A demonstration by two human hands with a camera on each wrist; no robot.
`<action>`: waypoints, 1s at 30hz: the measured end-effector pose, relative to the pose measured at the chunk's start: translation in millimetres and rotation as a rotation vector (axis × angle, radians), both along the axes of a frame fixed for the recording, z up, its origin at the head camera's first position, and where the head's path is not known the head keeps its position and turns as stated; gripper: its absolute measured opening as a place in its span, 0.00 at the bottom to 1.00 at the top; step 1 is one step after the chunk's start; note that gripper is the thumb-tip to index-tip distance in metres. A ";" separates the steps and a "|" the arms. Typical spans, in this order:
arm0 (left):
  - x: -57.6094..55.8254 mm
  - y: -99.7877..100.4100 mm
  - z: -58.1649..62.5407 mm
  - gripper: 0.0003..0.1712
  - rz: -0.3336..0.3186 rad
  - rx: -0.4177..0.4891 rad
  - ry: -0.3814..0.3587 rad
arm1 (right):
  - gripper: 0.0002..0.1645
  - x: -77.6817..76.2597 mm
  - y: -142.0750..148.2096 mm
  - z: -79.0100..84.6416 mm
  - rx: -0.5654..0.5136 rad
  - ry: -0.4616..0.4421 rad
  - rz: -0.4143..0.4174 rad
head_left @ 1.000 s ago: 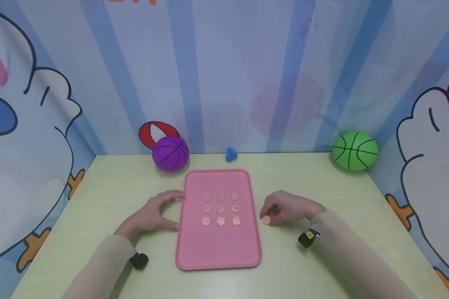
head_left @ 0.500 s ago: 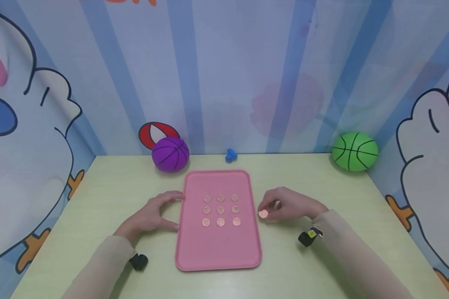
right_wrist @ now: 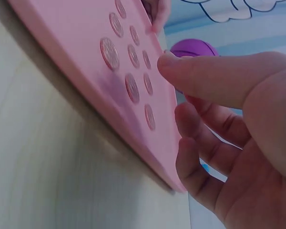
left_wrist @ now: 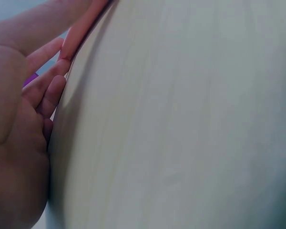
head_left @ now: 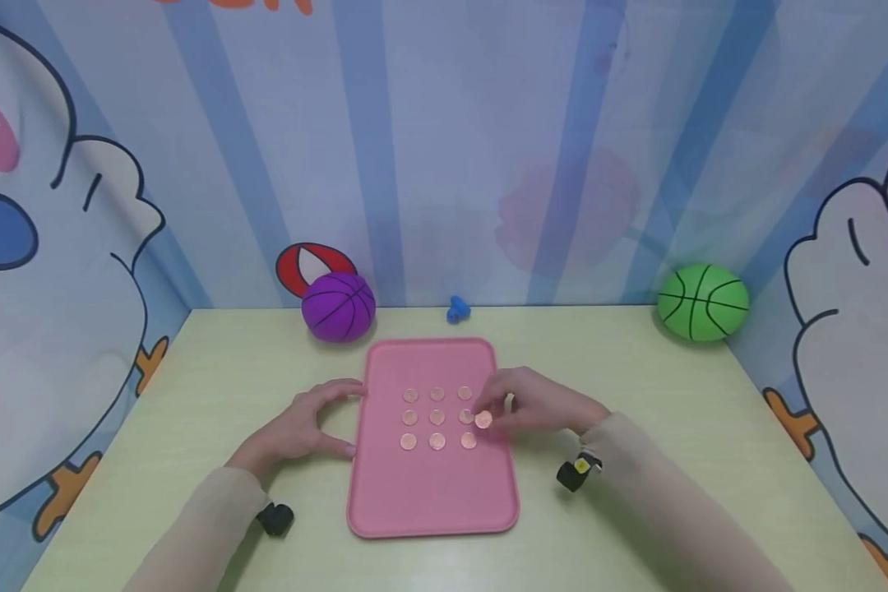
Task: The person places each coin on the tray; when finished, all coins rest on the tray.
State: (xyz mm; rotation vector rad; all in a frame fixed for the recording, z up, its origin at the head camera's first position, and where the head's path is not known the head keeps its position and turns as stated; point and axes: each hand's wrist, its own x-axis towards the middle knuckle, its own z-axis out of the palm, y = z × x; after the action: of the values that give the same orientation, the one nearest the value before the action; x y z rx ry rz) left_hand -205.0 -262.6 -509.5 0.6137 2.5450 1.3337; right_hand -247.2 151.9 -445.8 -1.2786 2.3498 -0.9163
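A pink tray [head_left: 432, 501] lies on the table, bearing several copper-coloured coins [head_left: 437, 418] laid out in neat rows. My right hand [head_left: 536, 401] is over the tray's right rim and pinches one more coin [head_left: 483, 420] between thumb and fingertips. In the head view that coin overlaps the right end of the middle row; in the right wrist view the thumb [right_wrist: 205, 78] mostly hides it. On the other side, my left hand [head_left: 303, 421] rests on the table with thumb and forefinger spread, their tips at the tray's left rim.
Behind the tray's back left corner sits a purple ball [head_left: 338, 307], with a red and white shape [head_left: 296, 267] behind it. A small blue object [head_left: 458, 310] lies near the wall, and a green ball [head_left: 703, 302] stands at the back right.
My right hand has moved left from beside the tray to above its right side, carrying the pinched coin. The left hand and the coins on the tray have stayed put.
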 end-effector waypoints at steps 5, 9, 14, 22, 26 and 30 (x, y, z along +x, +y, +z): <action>0.5 0.0 0.6 0.53 0.007 -0.002 -0.005 | 0.14 2.9 -23.7 -3.9 0.001 0.039 0.049; 0.5 0.0 1.5 0.53 0.011 -0.001 -0.009 | 0.13 7.3 -45.2 -5.3 0.014 0.070 0.101; 0.0 0.5 1.8 0.53 0.007 -0.002 -0.005 | 0.12 16.0 -69.7 -5.3 0.109 0.133 0.123; -0.6 0.4 1.2 0.52 0.009 -0.014 0.002 | 0.07 27.4 -92.3 -12.6 0.168 0.163 0.184; -0.9 0.1 1.0 0.53 0.007 -0.021 0.007 | 0.06 30.3 -96.2 -16.7 0.179 0.178 0.199; -1.3 -0.5 0.3 0.53 0.006 -0.028 0.013 | 0.06 33.3 -97.9 -16.8 0.185 0.195 0.191</action>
State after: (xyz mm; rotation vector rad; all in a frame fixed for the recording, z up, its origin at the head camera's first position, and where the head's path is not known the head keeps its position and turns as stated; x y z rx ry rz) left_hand -206.3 -263.1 -509.2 0.6121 2.5731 1.2985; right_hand -213.9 54.0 -462.6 -1.5410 2.3377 -0.5239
